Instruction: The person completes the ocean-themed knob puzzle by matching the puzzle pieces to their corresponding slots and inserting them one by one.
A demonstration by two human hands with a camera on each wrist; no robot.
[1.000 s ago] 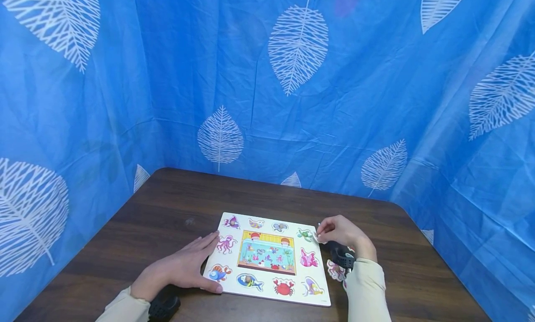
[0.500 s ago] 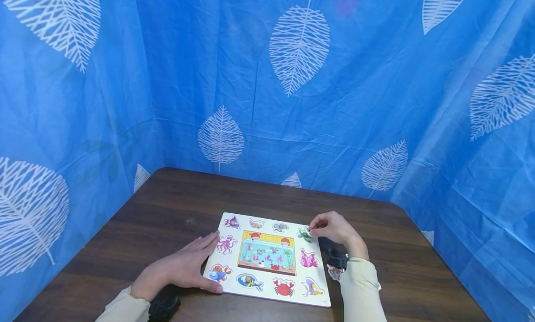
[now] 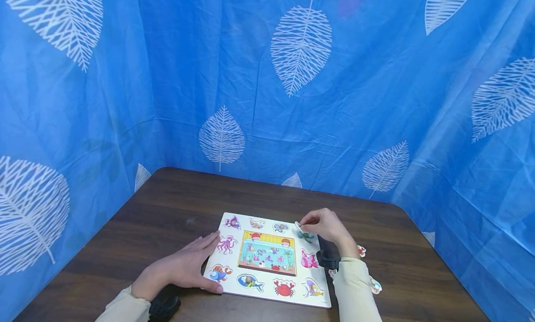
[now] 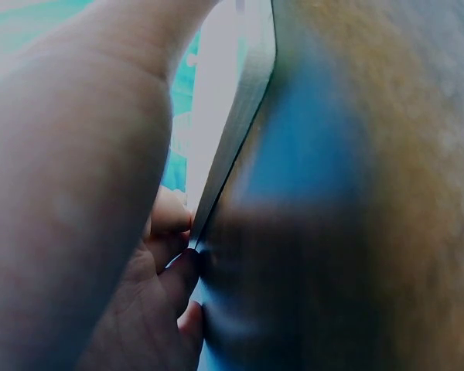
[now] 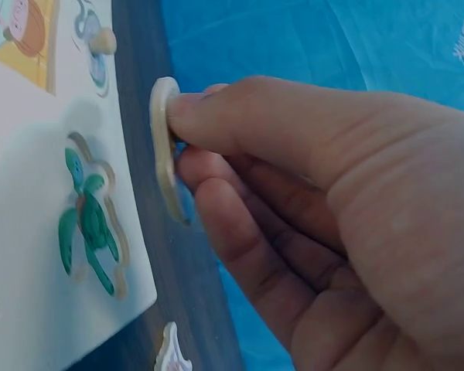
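A wooden puzzle board (image 3: 227, 260) with sea-animal pictures lies flat on the table. My right hand (image 3: 328, 225) pinches a puzzle piece (image 5: 163, 147) between thumb and fingers, above the board's far right corner. That piece appears edge-on in the right wrist view, so its picture is hidden. Beside it is the turtle-shaped recess (image 5: 93, 220), which has a green turtle printed inside. My left hand (image 3: 185, 266) rests against the board's left side, fingers extended along the edge and thumb at the near corner. In the left wrist view, fingertips (image 4: 184, 267) touch the board's edge.
Loose pieces lie right of the board, partly behind the right sleeve: a red one (image 3: 362, 251) and a blue-and-orange one (image 3: 375, 285). Knobbed pieces, such as the striped fish (image 3: 249, 282), sit in the board. A blue leaf-print curtain (image 3: 259, 103) hangs behind the dark table (image 3: 184, 201).
My right hand has moved left with the puzzle piece, from beside the board's right edge to over its far right corner. More loose pieces show behind the sleeve. The left hand stays put.
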